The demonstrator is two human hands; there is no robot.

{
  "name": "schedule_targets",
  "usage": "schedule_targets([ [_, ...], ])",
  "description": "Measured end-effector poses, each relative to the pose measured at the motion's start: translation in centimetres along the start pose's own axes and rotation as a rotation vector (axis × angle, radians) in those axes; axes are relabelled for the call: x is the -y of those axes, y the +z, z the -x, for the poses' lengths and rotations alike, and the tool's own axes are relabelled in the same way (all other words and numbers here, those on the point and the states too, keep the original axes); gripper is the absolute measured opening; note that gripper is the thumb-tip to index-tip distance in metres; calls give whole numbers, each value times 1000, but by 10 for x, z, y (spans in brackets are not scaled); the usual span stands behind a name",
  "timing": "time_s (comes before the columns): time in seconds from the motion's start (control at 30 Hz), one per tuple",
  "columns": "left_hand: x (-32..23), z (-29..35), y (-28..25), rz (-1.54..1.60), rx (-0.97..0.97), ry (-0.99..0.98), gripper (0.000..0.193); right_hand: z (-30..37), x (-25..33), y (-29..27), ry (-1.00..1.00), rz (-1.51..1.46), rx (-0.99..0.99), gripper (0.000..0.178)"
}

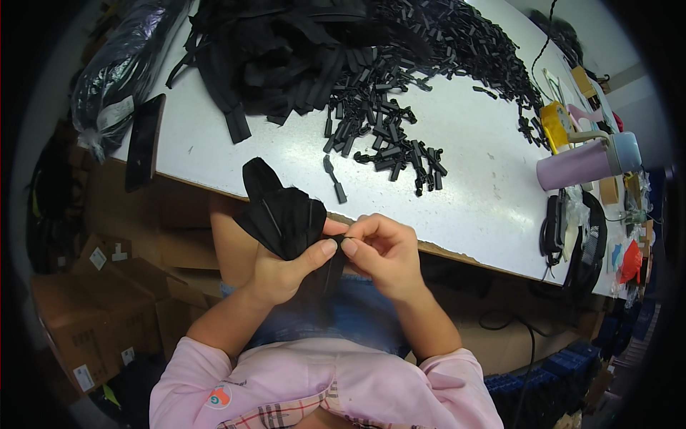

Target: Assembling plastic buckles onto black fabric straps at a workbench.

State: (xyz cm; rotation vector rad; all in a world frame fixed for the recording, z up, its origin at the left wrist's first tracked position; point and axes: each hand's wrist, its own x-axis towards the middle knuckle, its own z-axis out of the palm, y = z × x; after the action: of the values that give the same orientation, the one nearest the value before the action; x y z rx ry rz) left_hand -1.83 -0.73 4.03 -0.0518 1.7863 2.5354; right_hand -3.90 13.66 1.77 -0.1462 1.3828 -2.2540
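Observation:
A bundle of folded black fabric strips point(286, 218) is gripped in my left hand point(286, 275), just off the table's near edge. Its thumb presses on the fabric, and part of the cloth hangs below toward my lap. My right hand point(391, 261) meets it at the thumb tips, thumb and forefinger pinched on a dark edge of the same cloth. Any small part between those fingertips is hidden. Ahead of the hands, a single black plastic clip point(334, 179) lies on the white table point(471, 193), apart from a loose heap of similar clips point(386, 129).
More black fabric strips point(279, 64) are piled at the far left. A dark flat phone-like slab point(145, 143) juts over the left edge beside a plastic-wrapped bundle point(121, 71). To the right stand a lilac tumbler point(579, 163) and yellow tape point(555, 127). Cardboard boxes point(100, 314) sit lower left.

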Motion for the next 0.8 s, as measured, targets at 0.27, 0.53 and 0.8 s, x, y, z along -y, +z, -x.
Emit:
schedule_targets([
  [0.27,13,5,-4,-141,15,101,17,2,-18,2,-411,482,-127,4],
  [0.53,7,8,-8,-381,54,127,13,6,-13,2,-147,98,-35,5],
  [0.8,17,0,-17,-129,56,-18,13,-4,-13,7,-400,437,-118,8],
])
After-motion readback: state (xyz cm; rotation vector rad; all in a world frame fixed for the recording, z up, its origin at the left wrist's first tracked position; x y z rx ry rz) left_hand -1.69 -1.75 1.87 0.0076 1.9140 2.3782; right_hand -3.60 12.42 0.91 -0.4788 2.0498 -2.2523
